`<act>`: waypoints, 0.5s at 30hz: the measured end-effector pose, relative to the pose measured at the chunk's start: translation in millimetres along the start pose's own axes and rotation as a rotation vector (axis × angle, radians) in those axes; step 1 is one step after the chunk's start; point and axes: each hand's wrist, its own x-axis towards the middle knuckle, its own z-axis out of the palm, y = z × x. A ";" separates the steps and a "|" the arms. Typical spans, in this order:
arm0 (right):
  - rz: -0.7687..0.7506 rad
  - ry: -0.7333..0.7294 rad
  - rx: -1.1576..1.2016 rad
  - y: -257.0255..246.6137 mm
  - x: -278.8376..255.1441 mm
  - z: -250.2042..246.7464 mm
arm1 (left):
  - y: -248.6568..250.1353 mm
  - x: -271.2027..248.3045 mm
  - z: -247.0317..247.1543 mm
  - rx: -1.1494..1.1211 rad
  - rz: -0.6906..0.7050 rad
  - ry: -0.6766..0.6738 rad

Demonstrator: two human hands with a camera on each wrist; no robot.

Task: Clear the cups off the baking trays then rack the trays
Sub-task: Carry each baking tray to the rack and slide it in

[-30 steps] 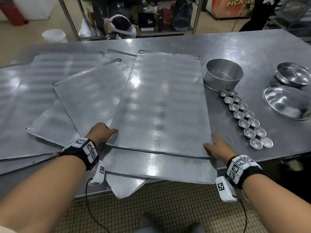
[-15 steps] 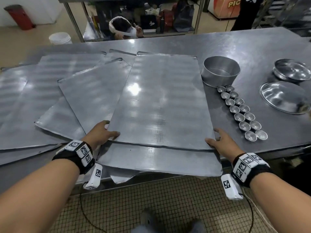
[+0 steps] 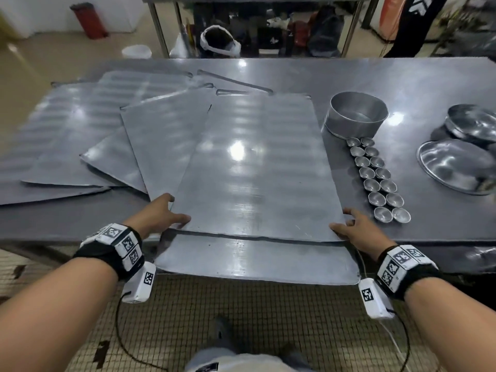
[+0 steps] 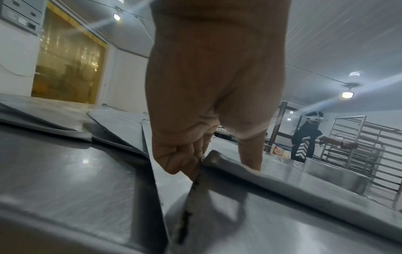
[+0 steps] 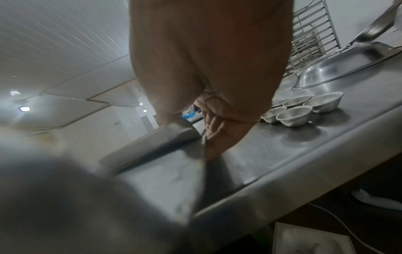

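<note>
Several flat grey baking trays lie overlapped on the steel table [image 3: 402,76]. The top tray [image 3: 255,167] rests on a second tray [image 3: 255,259] that sticks out past the table's near edge. My left hand [image 3: 166,213] grips the top tray's near left corner, thumb on top and fingers curled under the edge [image 4: 204,165]. My right hand [image 3: 354,226] grips its near right corner [image 5: 185,132] the same way. Small metal cups [image 3: 378,178] stand in two rows on the table right of the trays, also in the right wrist view [image 5: 293,115].
A round metal pan [image 3: 357,118] stands behind the cups. Two shallow metal bowls [image 3: 456,165] sit at the far right. More trays [image 3: 67,135] fan out to the left. A tray rack [image 4: 359,151] and another person [image 4: 309,137] are beyond the table.
Both hands have kept their hold on the top tray's near corners. The tray stack has slid toward me, and the lower tray now overhangs the table edge more.
</note>
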 end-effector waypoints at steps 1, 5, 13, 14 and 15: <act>-0.020 -0.010 -0.028 -0.6 -1.3 -3.4 | 1.7 -11.0 1.8 0.012 -0.013 0.006; -0.071 -0.020 -0.208 -4.1 -10.2 -7.7 | 9.8 -53.5 11.6 0.187 -0.047 -0.002; -0.070 -0.060 -0.353 -2.0 -24.0 -5.8 | 21.9 -129.0 56.6 0.200 0.232 -0.010; -0.080 -0.055 -0.345 -3.6 -26.5 -5.6 | 22.3 -133.8 66.9 0.263 0.273 -0.067; -0.098 -0.051 -0.370 -6.7 -30.7 -5.2 | 21.2 -136.2 77.5 0.345 0.305 -0.108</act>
